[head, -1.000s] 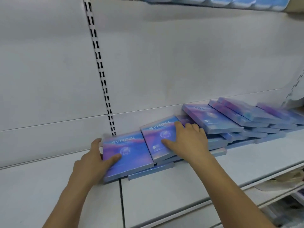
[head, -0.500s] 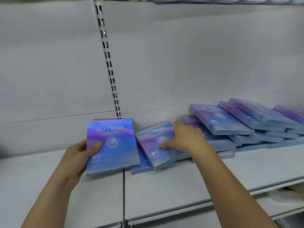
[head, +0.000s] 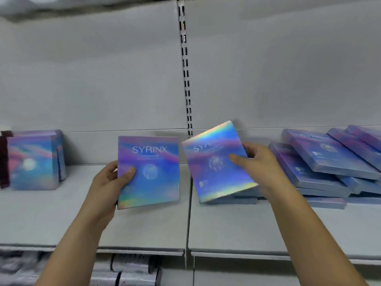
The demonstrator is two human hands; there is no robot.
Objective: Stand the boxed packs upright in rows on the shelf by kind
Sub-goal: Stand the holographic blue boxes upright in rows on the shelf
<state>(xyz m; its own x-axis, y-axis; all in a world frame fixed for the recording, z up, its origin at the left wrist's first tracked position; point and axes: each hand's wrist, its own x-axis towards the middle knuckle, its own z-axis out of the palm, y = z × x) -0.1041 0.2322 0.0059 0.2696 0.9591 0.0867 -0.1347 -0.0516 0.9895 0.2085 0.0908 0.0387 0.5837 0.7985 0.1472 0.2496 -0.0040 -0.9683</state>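
Edges and clearance: The left hand (head: 107,182) gripped the left pack (head: 150,172) by its left edge, thumb on the front face and fingers curled behind. That pack was upright and faced outward; whether its bottom edge touched the shelf (head: 144,228) could not be told. The right hand (head: 261,168) gripped the right pack (head: 218,162) by its right edge, thumb on the face and fingers behind. This pack was tilted, its upper right corner raised near the back panel (head: 288,69). The two held packs were just beside each other, with a narrow gap at their upper corners. A bare stretch of shelf lay between the left pack and the standing packs (head: 33,162) at far left. At right, a pile (head: 321,162) of flat packs overlapped in a slant, and the tilted pack's lower edge showed in front of its nearest members.

Markings: The left pack read "SYRINX" above a pale globe. On the right pack only "SY" was legible, glare covering the remainder. Lettering on the pile was blurred.

Surface and surroundings: The shelf was pale grey, in two panels joined at a seam (head: 188,223) below a slotted upright (head: 186,79). A dark red item (head: 4,159) stood at the far left edge. Wrapped goods (head: 127,271), indistinct, lay on the level below.
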